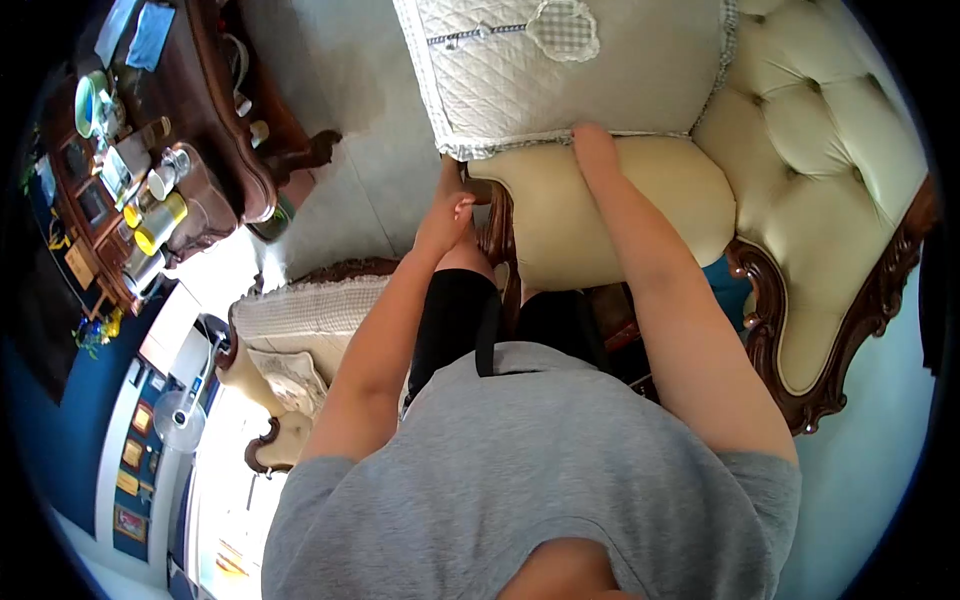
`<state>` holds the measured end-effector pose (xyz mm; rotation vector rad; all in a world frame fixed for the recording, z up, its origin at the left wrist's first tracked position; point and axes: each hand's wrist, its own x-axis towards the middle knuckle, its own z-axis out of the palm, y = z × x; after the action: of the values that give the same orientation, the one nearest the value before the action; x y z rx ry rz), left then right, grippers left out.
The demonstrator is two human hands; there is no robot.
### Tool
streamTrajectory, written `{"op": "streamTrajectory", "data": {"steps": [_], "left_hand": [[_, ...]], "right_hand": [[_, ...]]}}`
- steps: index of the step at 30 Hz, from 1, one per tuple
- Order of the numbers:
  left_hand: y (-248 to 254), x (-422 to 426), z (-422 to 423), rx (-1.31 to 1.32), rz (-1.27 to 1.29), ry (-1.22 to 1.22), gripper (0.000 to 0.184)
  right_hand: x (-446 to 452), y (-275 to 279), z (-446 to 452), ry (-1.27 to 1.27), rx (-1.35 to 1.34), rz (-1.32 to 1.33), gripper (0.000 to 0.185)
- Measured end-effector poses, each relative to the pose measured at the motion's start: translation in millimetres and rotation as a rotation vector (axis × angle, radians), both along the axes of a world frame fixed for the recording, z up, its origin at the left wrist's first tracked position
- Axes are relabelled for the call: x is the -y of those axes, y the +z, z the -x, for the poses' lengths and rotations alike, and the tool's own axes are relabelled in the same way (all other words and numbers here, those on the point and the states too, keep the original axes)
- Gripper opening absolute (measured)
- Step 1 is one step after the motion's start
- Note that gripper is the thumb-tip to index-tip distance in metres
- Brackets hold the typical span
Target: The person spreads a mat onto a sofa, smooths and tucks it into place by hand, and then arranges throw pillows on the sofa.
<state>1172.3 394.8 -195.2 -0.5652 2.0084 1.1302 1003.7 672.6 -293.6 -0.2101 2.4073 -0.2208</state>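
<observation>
Head cam: quilted cover (640,85) lies just ahead of both hands on the sofa (815,130), ruffled near edge running along the armrest (610,225) from the sofa's front edge to its backrest. Right hand (595,148) is closer, right at that ruffle, fingers out of sight, so can't tell how open it is or if it's gripping. Left hand (446,222), by the front corner, looks partly curled; no clue what it's holding. Far end's cropped, so long axis unclear. Armrest's between body and cover; table (225,110) sits well apart, past the front edge.
</observation>
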Motion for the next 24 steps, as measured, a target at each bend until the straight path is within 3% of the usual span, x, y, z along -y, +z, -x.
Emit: {"op": "streamTrajectory", "data": {"steps": [1,4,7,13,16,24], "left_hand": [[-1,-2,8,-0.074,-0.108,0.107,0.026],[-5,-1,12,-0.126,-0.062,0.120,0.025],[-25,5,-4,-0.093,-0.005,0.053,0.025],[-21,15,-12,0.005,0.049,0.019,0.029],[-22,19,-17,0.005,0.051,0.004,0.029],[-32,30,-31,0.031,0.092,-0.021,0.028]], "right_hand": [[6,-9,-1,0.081,-0.024,-0.068,0.020],[19,-4,11,0.139,0.087,-0.178,0.020],[-2,-32,4,0.151,0.053,-0.115,0.018],[-11,5,19,0.087,0.122,0.052,0.020],[-7,1,23,0.209,0.157,0.034,0.017],[-3,-30,12,0.209,0.113,-0.093,0.017]]}}
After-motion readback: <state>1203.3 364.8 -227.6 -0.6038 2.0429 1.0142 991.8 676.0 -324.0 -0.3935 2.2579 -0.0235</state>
